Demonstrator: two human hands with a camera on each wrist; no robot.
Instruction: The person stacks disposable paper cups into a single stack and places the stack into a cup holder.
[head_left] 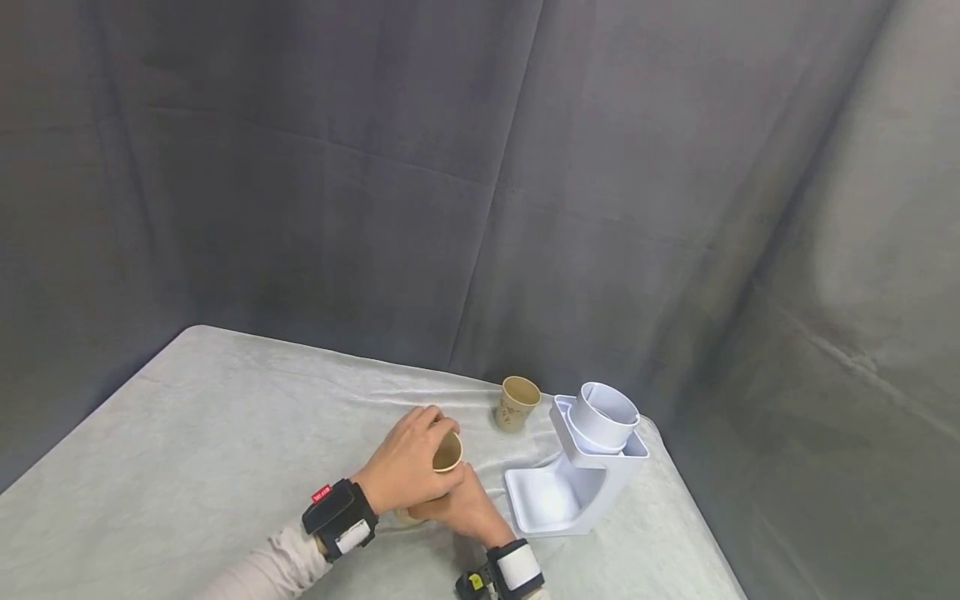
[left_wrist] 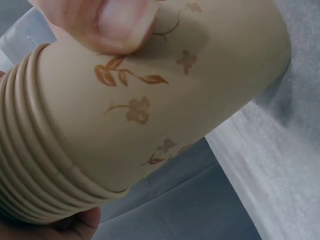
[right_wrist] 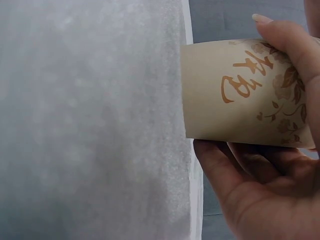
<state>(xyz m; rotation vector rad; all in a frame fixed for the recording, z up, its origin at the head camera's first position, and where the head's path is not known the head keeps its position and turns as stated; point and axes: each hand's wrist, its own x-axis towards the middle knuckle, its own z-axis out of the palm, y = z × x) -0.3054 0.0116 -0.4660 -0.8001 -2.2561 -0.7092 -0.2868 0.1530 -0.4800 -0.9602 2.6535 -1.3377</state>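
My right hand (head_left: pixel 459 502) grips a stack of nested beige paper cups (left_wrist: pixel 150 100) low on its side. Several rolled rims (left_wrist: pixel 30 145) sit close together at the stack's top in the left wrist view. At that upper end my left hand (head_left: pixel 408 457) holds the rims, thumb and fingers around the cup mouth (head_left: pixel 447 452). Brown flowers and leaves decorate the cup walls, and the right wrist view shows orange lettering on the lower cup wall (right_wrist: pixel 220 92). The stack stands upright, its base close over the table. In the head view the hands hide most of it.
A single beige paper cup (head_left: pixel 517 405) stands upright at the table's back edge. Right of my hands is a white plastic stand (head_left: pixel 551 498) with a round white cup-like holder (head_left: pixel 604 418) on top. Grey curtains (head_left: pixel 337 208) rise behind the pale cloth-covered table (head_left: pixel 187 450).
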